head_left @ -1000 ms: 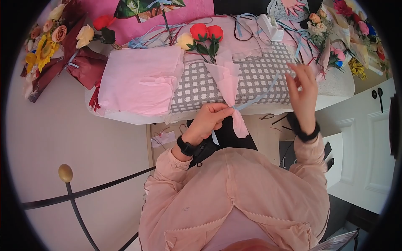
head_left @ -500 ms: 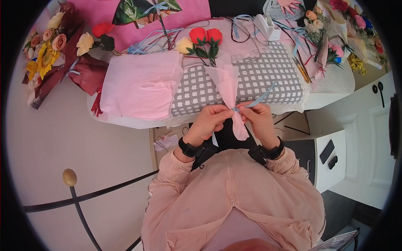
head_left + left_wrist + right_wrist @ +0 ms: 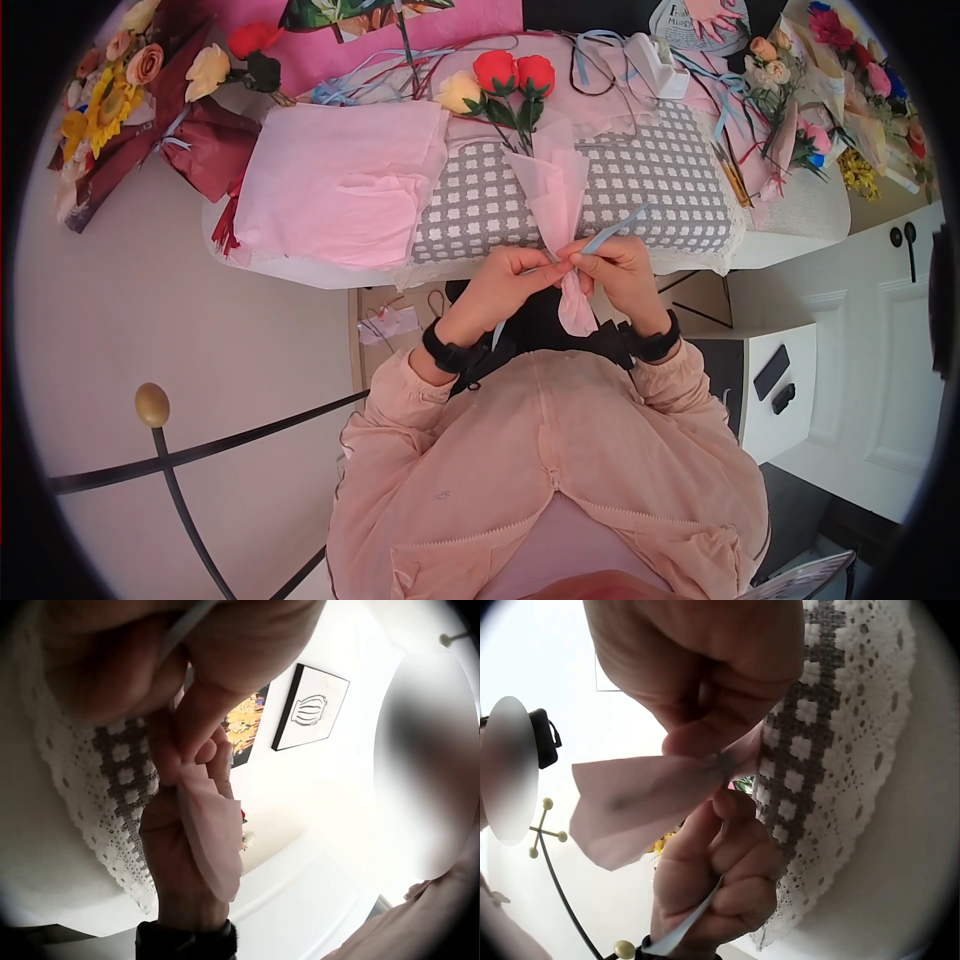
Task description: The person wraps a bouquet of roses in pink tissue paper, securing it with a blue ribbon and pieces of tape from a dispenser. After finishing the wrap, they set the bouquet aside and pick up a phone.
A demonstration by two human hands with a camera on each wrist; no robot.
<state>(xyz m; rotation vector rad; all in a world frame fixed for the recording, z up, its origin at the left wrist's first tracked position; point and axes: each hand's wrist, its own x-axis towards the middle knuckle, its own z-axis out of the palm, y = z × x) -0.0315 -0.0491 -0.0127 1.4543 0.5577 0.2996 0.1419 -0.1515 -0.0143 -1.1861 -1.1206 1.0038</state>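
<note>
A small bouquet in pink tissue wrap stands between my hands, with two red roses and a cream rose at its top. Light blue ribbon circles its gathered neck. My left hand pinches the neck from the left; a ribbon tail hangs from its curled fingers. From the other side, my right hand pinches the ribbon close to the neck, with a loose end sticking out up and right. Pink wrap flares below the tie.
Folded pink tissue lies left on the grey-and-white checked cloth. Behind are tangled ribbons and a white tape dispenser. Bouquets stand at both sides, including a dark red wrapped one. Thin tools lie at the right.
My right hand has come down from the upper right to the bouquet's neck, bringing the ribbon with it. My left hand has stayed at the neck.
</note>
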